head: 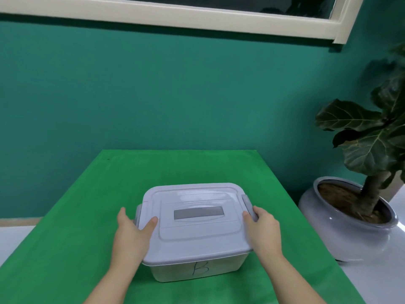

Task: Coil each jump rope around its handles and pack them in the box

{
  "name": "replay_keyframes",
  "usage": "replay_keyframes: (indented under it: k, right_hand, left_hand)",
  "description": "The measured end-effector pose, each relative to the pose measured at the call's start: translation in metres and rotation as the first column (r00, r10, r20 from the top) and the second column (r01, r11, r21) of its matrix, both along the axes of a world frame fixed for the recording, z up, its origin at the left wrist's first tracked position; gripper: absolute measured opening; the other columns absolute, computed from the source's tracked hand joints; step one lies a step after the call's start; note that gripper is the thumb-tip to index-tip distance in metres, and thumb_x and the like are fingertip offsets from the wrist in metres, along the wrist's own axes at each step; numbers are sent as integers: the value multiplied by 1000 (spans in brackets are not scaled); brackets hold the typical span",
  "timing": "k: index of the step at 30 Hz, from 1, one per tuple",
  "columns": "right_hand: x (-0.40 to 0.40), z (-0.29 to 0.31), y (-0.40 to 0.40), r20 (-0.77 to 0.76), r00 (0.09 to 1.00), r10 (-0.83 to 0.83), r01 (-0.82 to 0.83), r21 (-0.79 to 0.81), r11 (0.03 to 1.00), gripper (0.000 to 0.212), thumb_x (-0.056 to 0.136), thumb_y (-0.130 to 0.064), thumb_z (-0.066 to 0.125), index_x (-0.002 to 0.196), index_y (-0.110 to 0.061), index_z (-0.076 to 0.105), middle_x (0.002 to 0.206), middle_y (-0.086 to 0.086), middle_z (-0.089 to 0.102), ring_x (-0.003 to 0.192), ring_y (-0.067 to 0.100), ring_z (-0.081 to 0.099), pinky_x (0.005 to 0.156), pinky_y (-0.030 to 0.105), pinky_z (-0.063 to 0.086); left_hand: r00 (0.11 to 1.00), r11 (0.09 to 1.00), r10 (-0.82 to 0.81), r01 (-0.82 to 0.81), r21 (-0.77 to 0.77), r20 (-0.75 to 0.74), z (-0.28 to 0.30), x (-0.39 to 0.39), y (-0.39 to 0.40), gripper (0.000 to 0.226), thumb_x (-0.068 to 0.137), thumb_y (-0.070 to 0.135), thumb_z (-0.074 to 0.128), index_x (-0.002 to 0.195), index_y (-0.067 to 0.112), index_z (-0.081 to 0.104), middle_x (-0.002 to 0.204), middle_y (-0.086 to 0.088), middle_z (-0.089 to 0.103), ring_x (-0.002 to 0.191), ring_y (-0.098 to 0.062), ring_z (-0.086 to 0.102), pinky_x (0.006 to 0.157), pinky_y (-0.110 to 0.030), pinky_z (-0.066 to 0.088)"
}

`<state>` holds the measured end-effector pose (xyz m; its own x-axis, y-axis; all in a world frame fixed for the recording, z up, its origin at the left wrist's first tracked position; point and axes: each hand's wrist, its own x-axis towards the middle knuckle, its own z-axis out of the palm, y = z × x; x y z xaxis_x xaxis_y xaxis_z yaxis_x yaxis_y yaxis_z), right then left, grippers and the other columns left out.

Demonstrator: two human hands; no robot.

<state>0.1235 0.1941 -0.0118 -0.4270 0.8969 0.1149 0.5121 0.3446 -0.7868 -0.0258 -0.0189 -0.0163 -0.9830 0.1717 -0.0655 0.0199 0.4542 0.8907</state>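
The box (195, 233) sits near the middle of the bench (87, 216), a little toward the near edge, with bare green cloth open behind it up to the far edge and wide strips free on both sides. The bench's right edge runs close past the box toward the pot (341, 218); the left edge falls away to a pale floor.

The box is a pale grey plastic tub with rounded corners. Its lid (197, 224) is on, with a darker grey recessed handle (199, 212) flat in the middle. A grey latch (248, 206) shows on the right end, another (138, 213) on the left. A handwritten "B" (200, 268) marks the translucent near wall. I cannot tell what is inside.

The left hand (131, 233) lies against the left end, thumb pressed on the lid's top, fingers (121, 213) straight beside the left latch. The right hand (263, 227) is at the right end, thumb on the lid's edge, fingers (258, 212) curled over the right latch.

The pot holds a plant (370, 137) with broad dark leaves. Behind is a teal wall (153, 84) under a cream window frame (175, 16).
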Motion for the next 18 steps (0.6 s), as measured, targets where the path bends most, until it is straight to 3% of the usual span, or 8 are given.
replay_keyframes:
  k: [5, 8, 10, 12, 14, 15, 16, 18]
  right_hand:
    - [3, 0, -1, 46, 999, 12, -13, 29, 999, 19, 92, -24, 52, 92, -7, 60, 76, -1, 60, 67, 19, 56, 55, 28, 43]
    - [5, -1, -3, 67, 998, 1, -3, 35, 999, 26, 93, -27, 51, 110, -9, 57, 86, -2, 57, 73, 18, 53, 56, 29, 36]
    - [6, -1, -5, 91, 996, 14, -16, 14, 1000, 27, 95, -28, 48, 113, -9, 50, 91, -1, 54, 76, 19, 53, 61, 30, 39]
    - [5, -2, -6, 108, 993, 39, -41, 16, 999, 23, 96, -27, 46, 110, -10, 46, 100, 3, 55, 82, 19, 54, 69, 33, 45]
    - [4, -4, -3, 179, 982, 66, -89, 124, 988, 33, 96, -25, 42, 125, -10, 41, 131, 9, 48, 115, 25, 46, 97, 37, 40]
    - [6, -7, -2, 249, 964, 97, -147, 190, 971, 46, 96, -27, 39, 138, -12, 31, 149, 6, 31, 137, 25, 26, 111, 39, 26]
    - [9, -9, 0, 317, 936, 151, -235, 244, 941, 57, 95, -34, 32, 147, -17, 17, 157, -2, 12, 146, 19, 1, 117, 40, 7]
    - [11, -15, 4, 413, 887, 205, -350, 316, 882, 72, 86, -53, 13, 151, -25, 1, 156, -12, -15, 138, 9, -30, 114, 38, -15]
  left_hand:
    - [981, 977, -35, -5, -212, -189, 6, 8, 3, 64, 90, 24, 54, 143, 8, 21, 121, -21, 58, 105, -37, 57, 74, -39, 42]
    - [963, 943, -96, 7, -334, -253, 12, 10, 3, 54, 93, 24, 48, 141, 9, 29, 113, -22, 62, 98, -37, 59, 70, -36, 41]
    - [952, 908, -141, 15, -418, -272, 13, 10, 2, 54, 95, 27, 42, 143, 11, 25, 104, -18, 65, 94, -34, 60, 77, -37, 45]
    - [939, 846, -197, 18, -533, -282, 7, 8, 2, 55, 97, 31, 32, 146, 14, 14, 119, -11, 62, 117, -28, 52, 105, -50, 30]
    - [932, 811, -227, 21, -584, -282, 4, 4, 1, 56, 97, 35, 20, 147, 21, -2, 151, 2, 27, 144, -20, 6, 109, -61, -2]
    - [925, 803, -253, 39, -595, -282, 2, 2, 0, 58, 96, 41, 15, 146, 26, -12, 156, 7, 1, 142, -19, -16, 107, -62, -8]
    - [918, 774, -293, 64, -631, -266, 4, 1, 0, 60, 93, 50, 9, 142, 32, -21, 152, 9, -22, 136, -20, -30, 106, -63, -10]
    - [895, 726, -361, 93, -681, -262, 1, 0, 1, 65, 78, 70, -9, 130, 41, -36, 137, 11, -47, 128, -22, -43, 106, -62, -10]
